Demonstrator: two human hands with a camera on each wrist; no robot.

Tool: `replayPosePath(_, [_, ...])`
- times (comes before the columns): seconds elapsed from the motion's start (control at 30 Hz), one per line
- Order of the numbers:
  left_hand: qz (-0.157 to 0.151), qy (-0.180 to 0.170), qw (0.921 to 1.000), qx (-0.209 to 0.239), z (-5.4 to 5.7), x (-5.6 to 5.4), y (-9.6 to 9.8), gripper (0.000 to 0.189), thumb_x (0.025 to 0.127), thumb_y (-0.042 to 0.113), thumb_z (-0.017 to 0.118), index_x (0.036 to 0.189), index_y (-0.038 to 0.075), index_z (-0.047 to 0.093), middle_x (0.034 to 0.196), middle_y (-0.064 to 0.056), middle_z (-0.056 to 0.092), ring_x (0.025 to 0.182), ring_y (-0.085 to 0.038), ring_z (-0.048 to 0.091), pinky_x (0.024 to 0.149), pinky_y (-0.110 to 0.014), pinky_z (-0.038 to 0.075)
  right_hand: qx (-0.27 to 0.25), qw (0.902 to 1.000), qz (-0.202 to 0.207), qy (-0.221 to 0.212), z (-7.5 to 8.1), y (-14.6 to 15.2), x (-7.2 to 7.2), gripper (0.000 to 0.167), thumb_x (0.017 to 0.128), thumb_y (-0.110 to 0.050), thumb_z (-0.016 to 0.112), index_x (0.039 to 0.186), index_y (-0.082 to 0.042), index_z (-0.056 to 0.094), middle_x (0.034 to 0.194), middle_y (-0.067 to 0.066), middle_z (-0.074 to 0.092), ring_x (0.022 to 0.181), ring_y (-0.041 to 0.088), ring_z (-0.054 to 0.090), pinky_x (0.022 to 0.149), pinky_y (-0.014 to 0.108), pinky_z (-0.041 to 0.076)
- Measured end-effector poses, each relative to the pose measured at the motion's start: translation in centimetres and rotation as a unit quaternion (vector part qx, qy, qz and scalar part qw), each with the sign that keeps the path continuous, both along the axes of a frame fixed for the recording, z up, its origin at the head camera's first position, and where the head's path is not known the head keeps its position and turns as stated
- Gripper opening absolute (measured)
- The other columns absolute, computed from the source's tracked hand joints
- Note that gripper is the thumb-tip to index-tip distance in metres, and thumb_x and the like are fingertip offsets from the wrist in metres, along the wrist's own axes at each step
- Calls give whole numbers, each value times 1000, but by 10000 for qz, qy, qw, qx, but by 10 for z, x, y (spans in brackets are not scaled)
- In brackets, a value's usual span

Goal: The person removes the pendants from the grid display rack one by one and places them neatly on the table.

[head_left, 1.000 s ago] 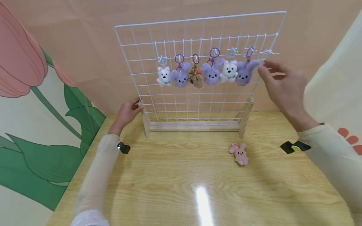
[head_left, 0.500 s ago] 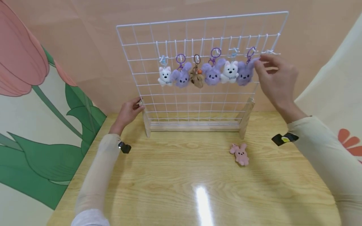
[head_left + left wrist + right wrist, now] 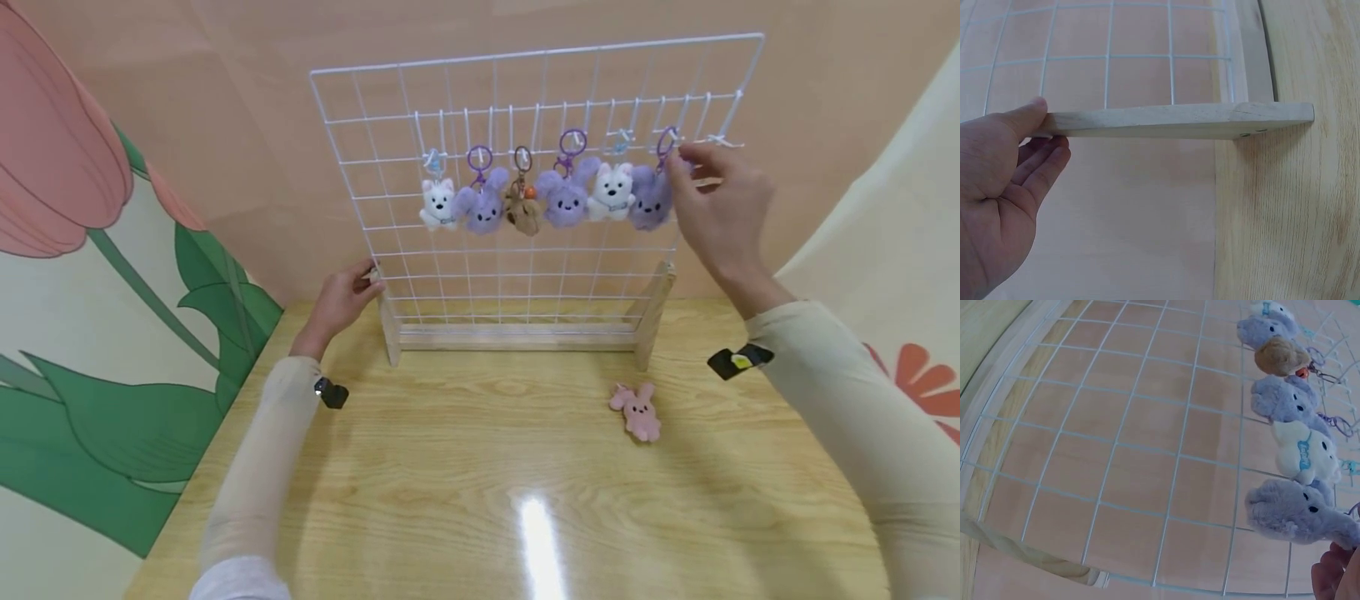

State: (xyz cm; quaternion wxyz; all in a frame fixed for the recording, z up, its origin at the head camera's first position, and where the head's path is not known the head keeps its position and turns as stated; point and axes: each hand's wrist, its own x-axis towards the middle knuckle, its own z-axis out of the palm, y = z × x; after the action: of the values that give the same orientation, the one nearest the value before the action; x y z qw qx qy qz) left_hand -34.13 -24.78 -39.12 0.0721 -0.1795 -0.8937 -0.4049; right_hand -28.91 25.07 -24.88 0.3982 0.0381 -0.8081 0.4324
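Head camera: a person in pale sleeves works at a wire grid (image 3: 546, 52) set in a wooden stand (image 3: 516, 340) near the far edge of a wood-grain worktop (image 3: 450, 467). The left hand (image 3: 341, 298) pinches the top of the stand's left upright (image 3: 387, 321). The right hand (image 3: 723, 204), by the grid's right edge, makes a narrow pinch on the raised ear of the end purple plush (image 3: 651, 204), which hangs by its ring from the grid. Five more charms hang in line toward the left edge, among them a white plush (image 3: 438, 205) and a brown plush (image 3: 522, 210). A pink plush rabbit (image 3: 640, 413) lies on the worktop, in front of the stand's right upright.

Left wrist camera: the left hand's thumb bears on one side of the upright's end, fingers curled against the other, the grip no wider than the board.

Right wrist camera: curled fingers (image 3: 1330, 575) touch the end purple plush's ear; the thumb I cannot make out from here. The plush hangs in front of the wires, near the grid's side edge.
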Motion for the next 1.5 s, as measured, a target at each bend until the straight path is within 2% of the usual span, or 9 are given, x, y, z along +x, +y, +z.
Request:
replayPosePath(0.17, [-4, 15, 10000, -2, -1, 0, 0, 56, 104, 17, 63, 149, -9, 44, 144, -31, 52, 126, -45, 60, 103, -50, 55, -84, 9998, -120, -99, 1, -3, -5, 33, 98, -33, 69, 114, -5, 78, 105, 1, 77, 78, -1, 61, 66, 10, 51])
replayPosePath(0.37, [2, -17, 10000, 1, 0, 1, 0, 56, 104, 18, 63, 151, -6, 43, 145, -30, 52, 127, -43, 60, 103, -49, 55, -205, 9989, -210, -357, 5, -1, -10, 39, 96, -41, 71, 110, -5, 79, 84, -18, 66, 72, -1, 57, 60, 12, 47])
replayPosePath(0.6, [3, -24, 10000, 14, 1, 1, 1, 57, 103, 18, 63, 151, -4, 43, 145, -29, 53, 126, -42, 61, 102, -48, 56, -287, 9985, -185, -424, 6, 0, -14, 43, 94, -46, 72, 105, -5, 80, 76, -25, 62, 65, 1, 56, 53, 8, 44])
replayPosePath(0.87, [-5, 55, 10000, 0, 1, 0, 2, 55, 103, 15, 63, 149, -8, 44, 142, -31, 54, 124, -44, 61, 102, -48, 56, -407, 9981, -173, -417, 6, -1, -15, 41, 92, -45, 75, 103, -6, 81, 74, -23, 62, 65, 3, 54, 51, 9, 43])
replayPosePath(1.07, [-17, 58, 10000, -7, 1, 1, 1, 55, 104, 15, 62, 149, -9, 43, 144, -31, 53, 126, -45, 60, 102, -49, 55, -783, 9955, -57, -537, 7, -1, -13, 35, 92, -37, 77, 107, -5, 79, 77, -18, 65, 68, 4, 54, 51, 8, 44])
replayPosePath(1.23, [6, 72, 10000, -5, 1, 1, 1, 55, 103, 15, 63, 149, -9, 43, 143, -31, 53, 125, -44, 60, 102, -50, 55, -1175, 9919, -19, -474, 7, -2, -11, 22, 92, -30, 78, 99, -10, 81, 78, -15, 66, 68, 4, 53, 51, 9, 43])
replayPosePath(1.33, [17, 93, 10000, -26, 0, 0, 1, 55, 103, 15, 63, 150, -8, 44, 143, -31, 54, 124, -45, 61, 102, -50, 55, -1523, 9873, 89, -454, 8, -4, -8, 15, 92, -26, 79, 94, -12, 82, 79, -13, 67, 69, 4, 53, 53, 10, 43])
replayPosePath(1.5, [6, 95, 10000, -19, 0, 0, 2, 54, 103, 14, 63, 149, -7, 45, 142, -31, 54, 124, -45, 61, 102, -50, 55, -1866, 9812, 172, -473, 12, -9, 2, 13, 92, -24, 78, 94, -11, 82, 82, -11, 68, 71, 5, 54, 57, 12, 45])
